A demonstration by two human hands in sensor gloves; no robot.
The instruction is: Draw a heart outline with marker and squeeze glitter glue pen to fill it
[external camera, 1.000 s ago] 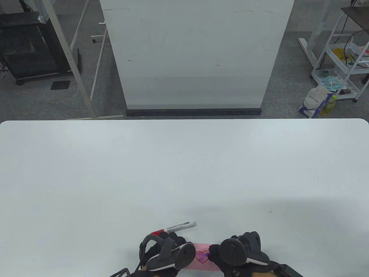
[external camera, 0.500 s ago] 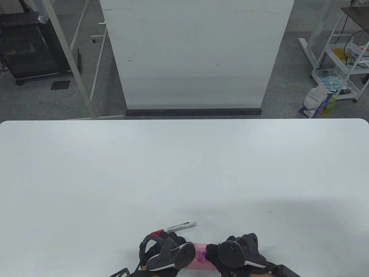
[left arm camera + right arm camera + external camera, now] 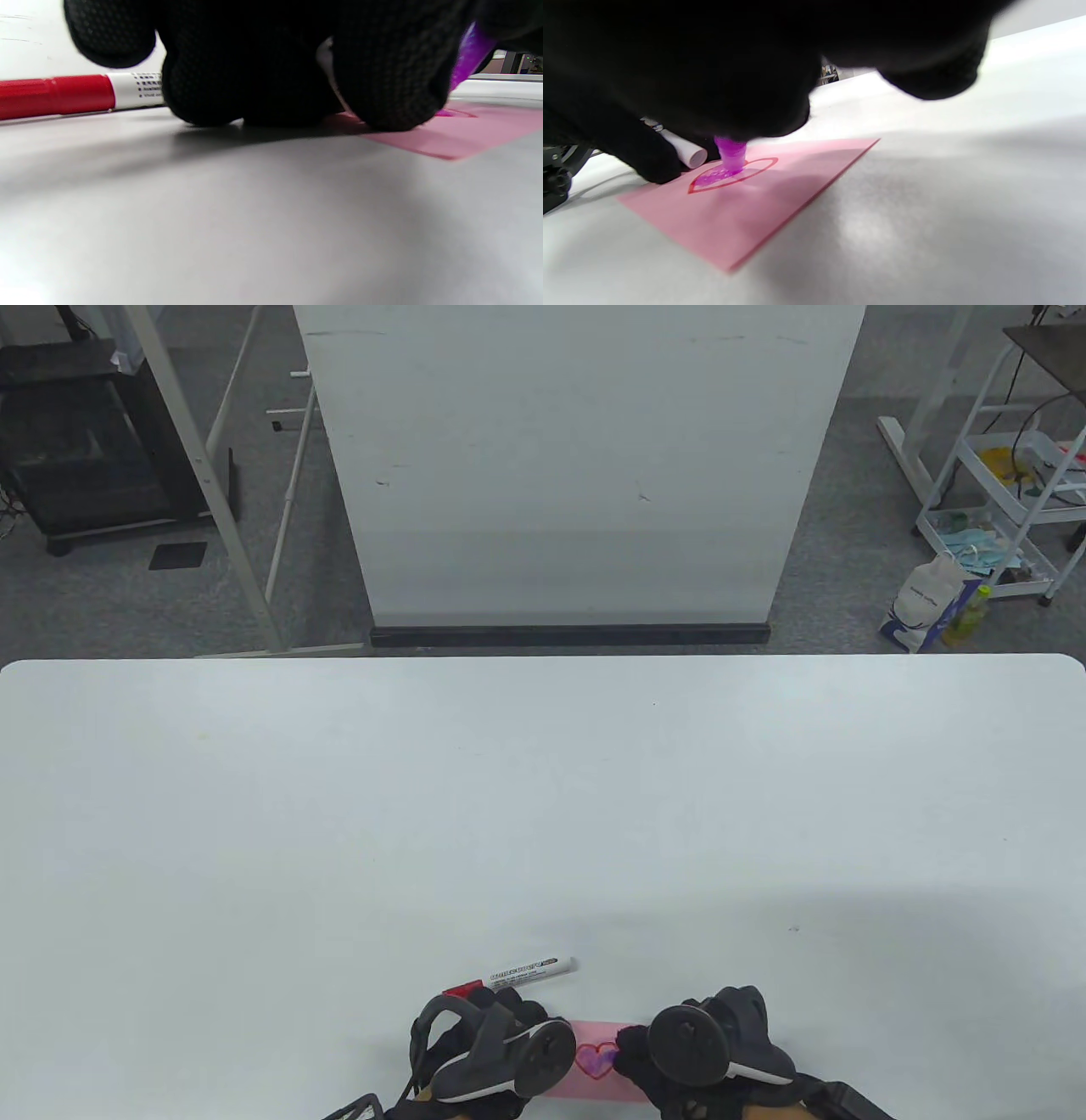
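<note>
**Glue going into the heart, near table edge**

Since half a second ago the right hand (image 3: 679, 1056) has slid a little rightward, uncovering more of the heart (image 3: 596, 1057); left hand unchanged.

Right hand: fingers curled round a purple glue pen (image 3: 730, 153), held nearly upright. Its tip touches the card inside the red outline. Purple glue covers part of the heart, the left part in the right wrist view; the rest of the outline shows bare pink.

Left hand (image 3: 496, 1052): fingertips (image 3: 390, 84) press down on the left end of the pink card (image 3: 746, 212). Grips nothing; whether the fingers are straight or bent, I cannot tell.

Card lies flat on the white table (image 3: 543, 814), between the two hands, close to the near edge.

Marker (image 3: 511, 976), red cap and white barrel, lies on the table just beyond the left hand, apart from the card, untouched.
</note>
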